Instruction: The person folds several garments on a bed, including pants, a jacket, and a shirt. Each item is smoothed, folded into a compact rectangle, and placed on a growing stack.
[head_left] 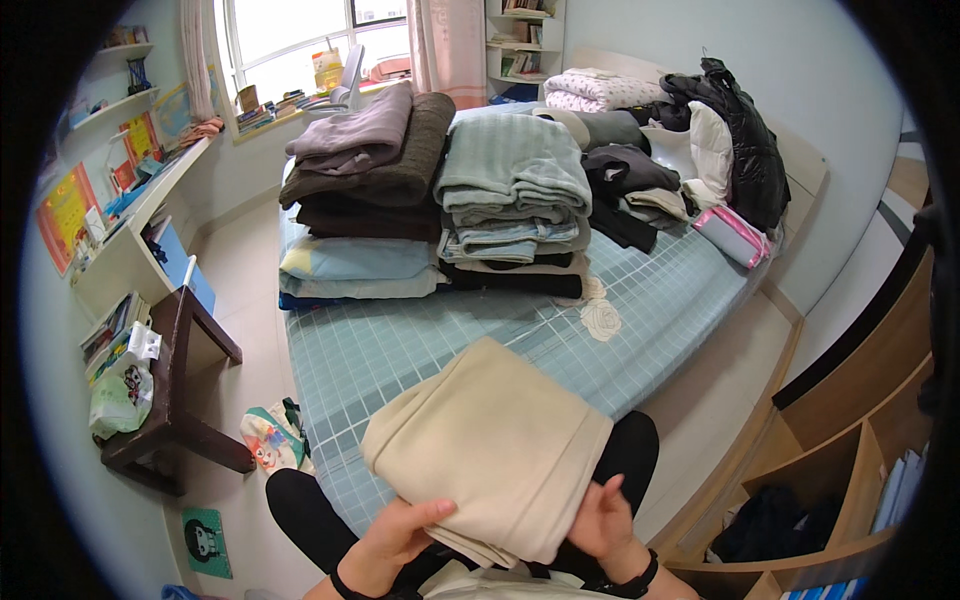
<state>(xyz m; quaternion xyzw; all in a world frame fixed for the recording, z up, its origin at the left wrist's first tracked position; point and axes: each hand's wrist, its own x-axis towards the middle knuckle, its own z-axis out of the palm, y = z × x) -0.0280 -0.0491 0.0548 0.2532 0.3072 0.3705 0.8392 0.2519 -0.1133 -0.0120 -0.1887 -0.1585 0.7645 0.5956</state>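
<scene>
A thick cream garment (490, 440), folded into a block, lies over my lap and the near edge of the bed. Its exact kind cannot be made out in this fold. At its near left corner, my left hand (408, 530) grips the cloth, thumb on top and fingers hidden underneath. My right hand (603, 520) holds the near right edge, with its fingers partly hidden by the cloth. Beyond the garment stand two tall stacks of folded clothes: a left stack (365, 185) topped with mauve and dark brown pieces, and a right stack (515, 180) topped with pale green.
The bed (450, 335) has a green checked sheet. Farther back lie loose dark clothes (625, 170), a black puffer jacket (750, 150) and a pink clear-fronted pouch (732, 236). Open wooden shelves (815, 475) stand right; a dark wooden stool (180, 425) stands left.
</scene>
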